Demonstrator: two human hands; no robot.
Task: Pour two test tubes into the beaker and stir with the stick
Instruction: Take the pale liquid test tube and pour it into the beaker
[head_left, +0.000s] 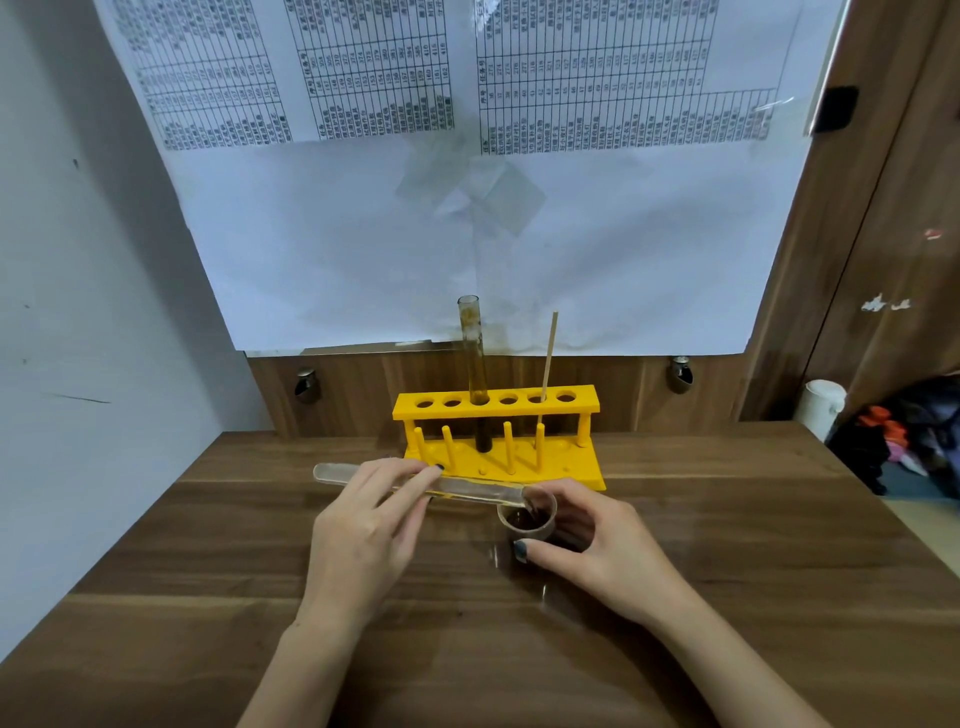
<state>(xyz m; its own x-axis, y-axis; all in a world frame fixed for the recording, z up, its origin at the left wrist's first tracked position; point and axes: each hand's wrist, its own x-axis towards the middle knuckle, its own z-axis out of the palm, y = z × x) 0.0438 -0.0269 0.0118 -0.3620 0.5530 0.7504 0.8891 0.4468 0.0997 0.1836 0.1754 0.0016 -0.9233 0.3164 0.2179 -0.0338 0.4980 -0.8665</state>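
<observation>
I see the beaker of dark liquid on the tabletop; left hand fingers grasp a tube laid nearly level, mouth at the rim; right hand fingers cup the beaker; second tube and stick stand in the rack.

Bare forearms, sleeveless; dark blue-painted nails on left hand and right hand.

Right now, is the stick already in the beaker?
No, the stick stands upright in a hole of the yellow rack, behind the beaker and apart from it.
</observation>
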